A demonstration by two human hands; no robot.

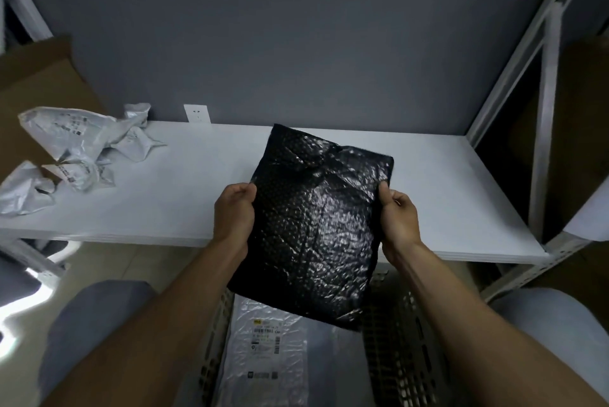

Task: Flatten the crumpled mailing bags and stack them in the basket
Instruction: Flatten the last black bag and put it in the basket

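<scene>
A black bubble mailing bag (313, 225) is spread nearly flat in the air over the shelf's front edge, its lower end hanging above the basket. My left hand (234, 214) pinches its left edge and my right hand (397, 217) pinches its right edge. Below, between my knees, stands a white slotted basket (400, 337) with a flat grey mailing bag (267, 350) bearing a label lying inside. Several crumpled white mailing bags (82, 146) lie at the left end of the white shelf (184, 196).
A cardboard box (39, 77) stands behind the crumpled bags at the far left. White metal shelf uprights (543, 130) rise on the right. A wall socket (197, 113) sits on the grey back wall. My knees flank the basket.
</scene>
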